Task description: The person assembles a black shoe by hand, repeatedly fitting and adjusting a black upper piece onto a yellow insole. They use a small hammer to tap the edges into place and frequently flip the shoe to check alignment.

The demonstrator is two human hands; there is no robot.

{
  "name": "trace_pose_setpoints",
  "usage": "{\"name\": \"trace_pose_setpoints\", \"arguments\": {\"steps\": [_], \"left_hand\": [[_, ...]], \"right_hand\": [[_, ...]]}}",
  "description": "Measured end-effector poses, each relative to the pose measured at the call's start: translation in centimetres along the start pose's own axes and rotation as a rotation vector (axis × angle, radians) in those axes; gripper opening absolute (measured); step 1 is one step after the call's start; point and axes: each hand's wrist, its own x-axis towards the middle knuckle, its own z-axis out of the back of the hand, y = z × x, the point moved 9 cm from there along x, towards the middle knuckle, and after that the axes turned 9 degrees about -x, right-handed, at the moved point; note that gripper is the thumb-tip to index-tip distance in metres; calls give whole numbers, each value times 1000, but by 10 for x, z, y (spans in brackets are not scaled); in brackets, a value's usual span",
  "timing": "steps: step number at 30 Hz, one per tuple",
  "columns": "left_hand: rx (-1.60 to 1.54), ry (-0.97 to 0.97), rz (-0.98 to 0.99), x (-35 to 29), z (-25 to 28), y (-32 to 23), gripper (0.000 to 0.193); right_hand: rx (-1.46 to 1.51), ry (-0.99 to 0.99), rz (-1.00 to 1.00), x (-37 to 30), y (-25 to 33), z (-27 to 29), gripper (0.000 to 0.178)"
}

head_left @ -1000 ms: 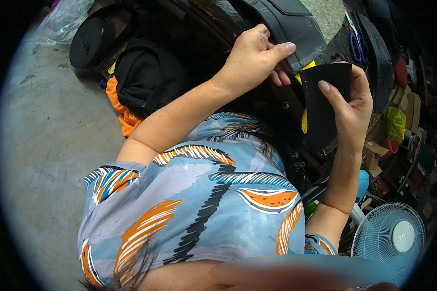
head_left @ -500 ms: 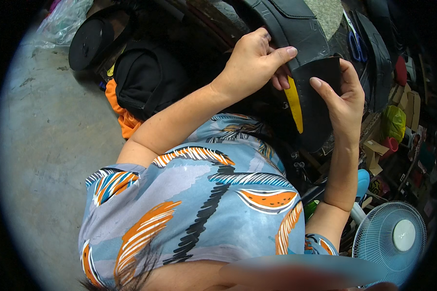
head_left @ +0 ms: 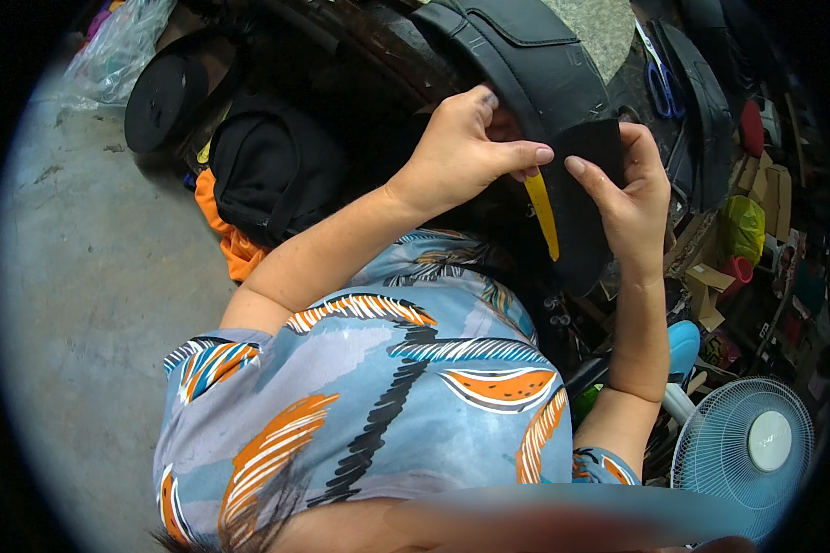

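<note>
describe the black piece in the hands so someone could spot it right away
Start at the big padded black cover at top centre. Just below it, the left hand and right hand pinch a flat black piece. Unlike the other black items, it has a yellow strip along its left edge.

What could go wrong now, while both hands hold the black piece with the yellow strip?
1. The black piece is pinched only by fingertips: the left hand at its top edge, the right hand at its side. It may slip or twist.
2. The yellow strip hangs loose under the left fingers and might bend or go crooked.
3. If dropped, the piece could fall into the clutter beside the fan.
</note>
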Motion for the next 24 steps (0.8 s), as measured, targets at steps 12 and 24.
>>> {"name": "trace_pose_setpoints", "arguments": {"steps": [12,24], "left_hand": [[-152,8,154,-1,-1,13,16],[-168,-22,119,-11,-5,10,15]], "right_hand": [[-496,-83,126,1,17,6,14],[-434,-128,120,-3,14,12,13]]}}
